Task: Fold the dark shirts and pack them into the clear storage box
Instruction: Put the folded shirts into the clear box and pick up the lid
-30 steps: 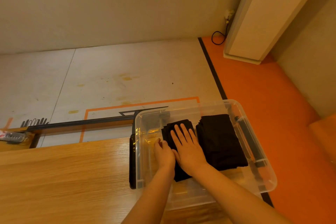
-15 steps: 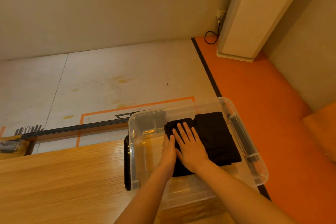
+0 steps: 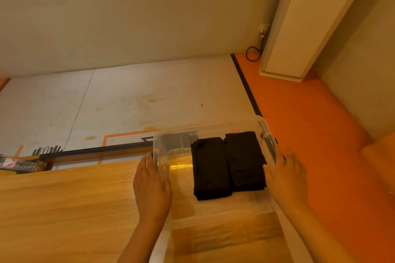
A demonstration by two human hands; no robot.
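Note:
The clear storage box sits at the right end of the wooden table. Two folded dark shirts lie side by side inside it: one in the middle, one to its right. My left hand lies flat against the box's left wall, fingers straight. On the opposite side, my right hand rests against the right wall with its fingers extended. Neither hand touches the shirts.
The table's right edge runs under the box, with orange floor beyond it. Past the table's far edge lie a black rail and grey floor. A white column with a cable stands at the far right.
Both hands have lifted off the middle shirt and moved apart to the outer left and right walls of the box. The camera has moved closer and tilted.

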